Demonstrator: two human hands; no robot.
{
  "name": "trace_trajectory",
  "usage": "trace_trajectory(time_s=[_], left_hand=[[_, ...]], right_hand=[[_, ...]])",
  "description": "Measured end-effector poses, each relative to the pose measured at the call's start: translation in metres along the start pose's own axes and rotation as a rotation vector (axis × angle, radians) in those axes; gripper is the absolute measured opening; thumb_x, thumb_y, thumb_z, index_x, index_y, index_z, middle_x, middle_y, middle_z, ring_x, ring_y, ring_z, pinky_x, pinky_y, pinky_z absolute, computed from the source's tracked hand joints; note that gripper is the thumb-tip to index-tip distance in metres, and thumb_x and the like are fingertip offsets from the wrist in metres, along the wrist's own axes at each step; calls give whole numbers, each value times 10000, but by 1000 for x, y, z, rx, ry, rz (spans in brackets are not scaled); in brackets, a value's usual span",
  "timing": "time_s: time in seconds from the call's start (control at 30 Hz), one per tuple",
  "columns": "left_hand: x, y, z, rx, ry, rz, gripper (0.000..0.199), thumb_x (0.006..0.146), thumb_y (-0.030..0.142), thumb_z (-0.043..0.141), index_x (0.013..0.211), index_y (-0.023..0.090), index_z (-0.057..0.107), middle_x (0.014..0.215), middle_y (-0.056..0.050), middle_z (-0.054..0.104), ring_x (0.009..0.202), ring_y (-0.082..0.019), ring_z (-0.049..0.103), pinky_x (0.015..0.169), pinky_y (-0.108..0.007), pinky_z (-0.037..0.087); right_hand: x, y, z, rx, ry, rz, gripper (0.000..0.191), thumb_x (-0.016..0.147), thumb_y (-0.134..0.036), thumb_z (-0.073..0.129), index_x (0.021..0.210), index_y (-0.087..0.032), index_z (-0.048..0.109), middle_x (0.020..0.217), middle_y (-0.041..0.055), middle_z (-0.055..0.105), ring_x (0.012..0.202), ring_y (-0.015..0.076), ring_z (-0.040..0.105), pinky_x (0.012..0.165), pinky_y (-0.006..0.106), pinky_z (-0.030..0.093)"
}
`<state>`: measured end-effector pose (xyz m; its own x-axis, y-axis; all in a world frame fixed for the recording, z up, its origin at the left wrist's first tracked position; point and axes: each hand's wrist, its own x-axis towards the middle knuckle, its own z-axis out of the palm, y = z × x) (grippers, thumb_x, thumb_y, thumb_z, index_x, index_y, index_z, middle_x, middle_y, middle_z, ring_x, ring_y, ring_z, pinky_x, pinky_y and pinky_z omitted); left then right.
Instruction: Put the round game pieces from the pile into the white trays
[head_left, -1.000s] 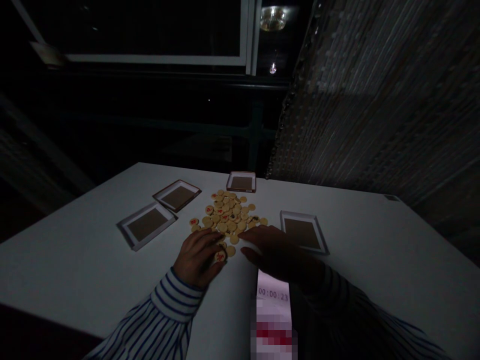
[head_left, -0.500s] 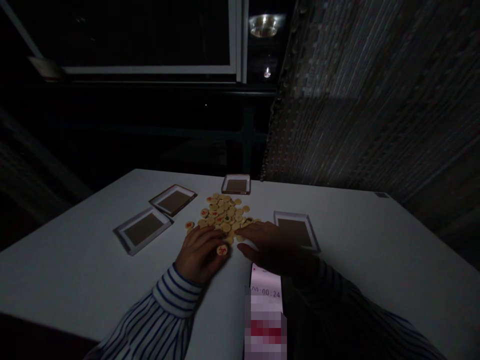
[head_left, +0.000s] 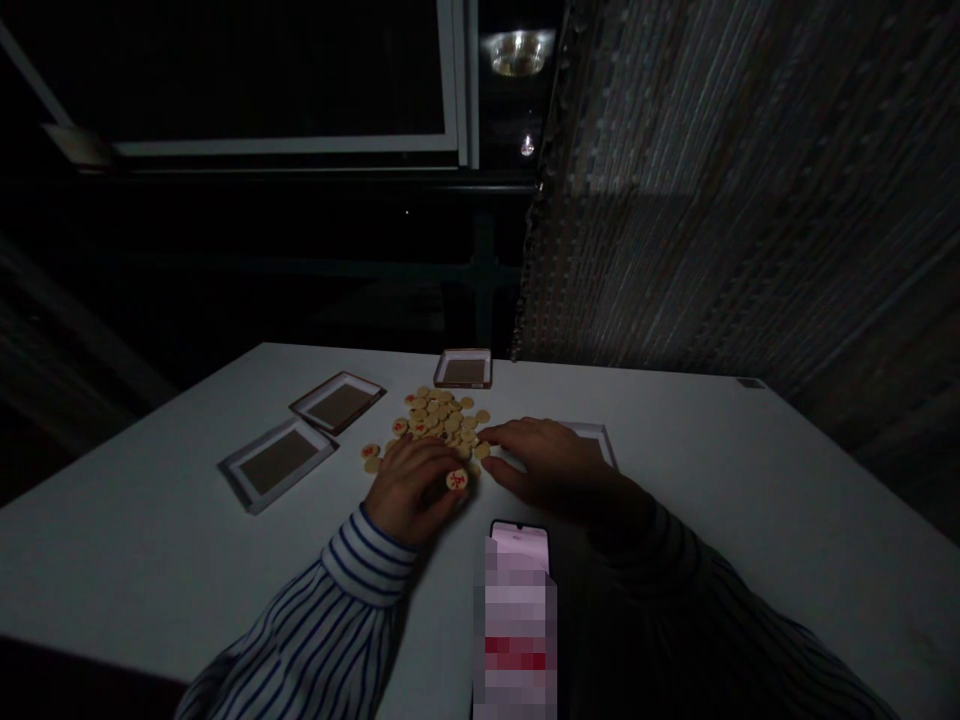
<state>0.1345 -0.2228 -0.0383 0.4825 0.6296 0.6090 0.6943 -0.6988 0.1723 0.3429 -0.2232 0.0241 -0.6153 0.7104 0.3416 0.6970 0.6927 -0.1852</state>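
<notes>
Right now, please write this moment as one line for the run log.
left hand: holding red-marked piece | right hand: open, at pile of pieces | shallow boxes: around pile | phone: near side of pile

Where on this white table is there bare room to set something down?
The table is bare to the right of the right tray, and between the nearer left tray and the left sleeve. The middle is crowded: left hand, right hand and pile of discs, with the phone nearer the viewer.

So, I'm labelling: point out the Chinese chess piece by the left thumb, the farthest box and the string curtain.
Chinese chess piece [head_left: 457,480], head view, marked face.
Farthest box [head_left: 464,371], head view, bare bottom.
String curtain [head_left: 697,200], head view, middle.
</notes>
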Motion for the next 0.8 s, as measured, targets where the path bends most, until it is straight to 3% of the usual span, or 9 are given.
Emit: trace_trajectory(time_s=[0.8], left_hand=[[49, 25, 7, -93, 38, 6, 212, 727, 291, 551, 914, 195, 571, 927, -55, 623, 943, -212, 531, 920, -447, 334]], right_hand=[[-5, 7, -32, 27, 44, 102, 357, 835, -357, 417, 1124, -177, 523, 1041, 55, 610, 912, 170, 548, 801, 316, 387]])
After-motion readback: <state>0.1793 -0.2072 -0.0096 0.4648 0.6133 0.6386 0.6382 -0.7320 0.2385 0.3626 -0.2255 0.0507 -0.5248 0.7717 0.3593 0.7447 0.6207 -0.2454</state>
